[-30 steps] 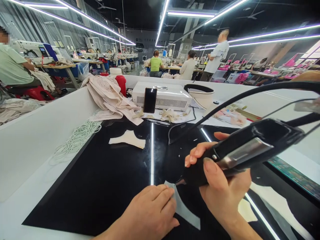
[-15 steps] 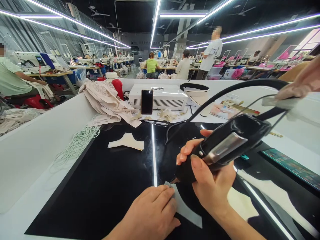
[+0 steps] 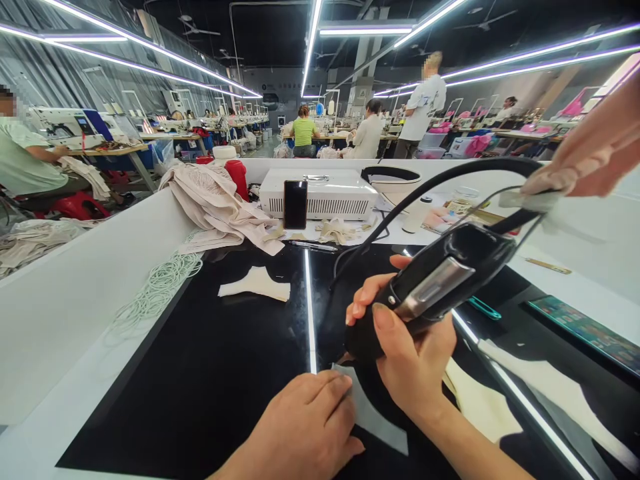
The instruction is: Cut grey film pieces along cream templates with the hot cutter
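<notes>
My right hand [image 3: 410, 360] is wrapped round a black corded hand tool [image 3: 435, 283] with a long metal lever on its side. The tool slants down to the left, and its tip is hidden. Close by, my left hand [image 3: 313, 420] presses its closed fingers on a curved grey fabric piece [image 3: 377, 417] lying on the black board [image 3: 200, 387]. One cream fabric piece [image 3: 256, 284] lies farther back on the board. Another cream piece [image 3: 483, 403] is partly behind my right forearm. At upper right, another person's hand [image 3: 575, 160] grips the tool's black cable [image 3: 425, 190].
A white vented box [image 3: 320, 197] stands at the back, with a phone [image 3: 295, 205] upright before it. Beige fabric [image 3: 215, 207] is heaped on the left beside pale green cord [image 3: 165, 280]. A tablet-like screen [image 3: 585, 333] lies at right. Several people sit or stand beyond.
The tool and my right hand have shifted slightly left. The other person's hand on the cable has also moved left. My left hand stays on the grey piece.
</notes>
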Motion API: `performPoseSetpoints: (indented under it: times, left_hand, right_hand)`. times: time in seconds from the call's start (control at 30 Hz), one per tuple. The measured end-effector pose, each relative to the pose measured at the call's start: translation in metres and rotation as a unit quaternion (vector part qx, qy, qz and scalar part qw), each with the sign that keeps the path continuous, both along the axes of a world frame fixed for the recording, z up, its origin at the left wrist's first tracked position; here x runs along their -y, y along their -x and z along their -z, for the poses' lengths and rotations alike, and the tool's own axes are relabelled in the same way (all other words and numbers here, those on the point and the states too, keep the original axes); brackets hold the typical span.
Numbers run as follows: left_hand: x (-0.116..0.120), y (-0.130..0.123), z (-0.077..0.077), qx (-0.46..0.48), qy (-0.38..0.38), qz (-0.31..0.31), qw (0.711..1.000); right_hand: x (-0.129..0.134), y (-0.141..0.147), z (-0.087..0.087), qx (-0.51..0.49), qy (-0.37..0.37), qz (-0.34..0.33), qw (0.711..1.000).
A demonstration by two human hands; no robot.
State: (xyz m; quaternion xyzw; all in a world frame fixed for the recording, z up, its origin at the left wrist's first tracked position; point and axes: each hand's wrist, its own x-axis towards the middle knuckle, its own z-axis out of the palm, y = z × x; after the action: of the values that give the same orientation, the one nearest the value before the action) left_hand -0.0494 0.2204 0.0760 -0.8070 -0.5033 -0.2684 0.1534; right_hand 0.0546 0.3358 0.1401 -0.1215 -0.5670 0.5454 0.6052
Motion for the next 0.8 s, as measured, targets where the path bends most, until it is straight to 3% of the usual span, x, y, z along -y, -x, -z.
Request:
performPoseSetpoints:
  times: [0.2, 0.53, 0.8]
  left_hand:
    - [0.002, 0.004, 0.0, 0.011, 0.043, 0.015, 0.999]
    - [0.011, 0.005, -0.014, -0.004, 0.119, 0.028, 0.993]
    - [0.009, 0.011, -0.015, -0.026, 0.135, 0.024, 0.99]
  right_hand:
    - [-0.001, -0.011, -0.008, -0.004, 0.004, 0.009, 1.0]
    - [0.019, -0.077, -0.019, 0.052, -0.008, 0.029, 0.998]
    - [0.024, -0.082, -0.013, 0.056, -0.013, 0.038, 0.998]
